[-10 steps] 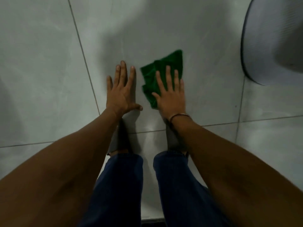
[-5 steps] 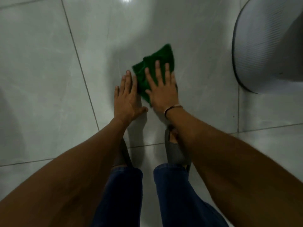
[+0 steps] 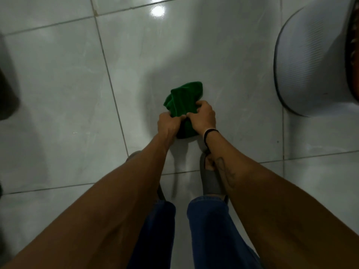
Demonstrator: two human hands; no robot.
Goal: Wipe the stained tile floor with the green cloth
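Observation:
The green cloth [image 3: 183, 100] is bunched up over the pale grey tile floor [image 3: 64, 90], just ahead of my feet. My left hand [image 3: 168, 123] grips its near left part with curled fingers. My right hand [image 3: 203, 115], with a dark band at the wrist, is closed on the cloth's near right part. The two hands touch at the thumbs. The cloth's lower part hangs dark between my wrists. No stain shows clearly on the glossy tiles.
A large pale round tub [image 3: 310, 61] stands on the floor at the right. A dark object [image 3: 7, 88] sits at the left edge. My feet in grey slippers [image 3: 210, 183] and blue trouser legs [image 3: 209, 230] are below the hands.
Both hands lay flat before, the right one pressing the spread cloth on the tile. Now both hands have closed on the cloth and gathered it into a bunch. The camera has risen.

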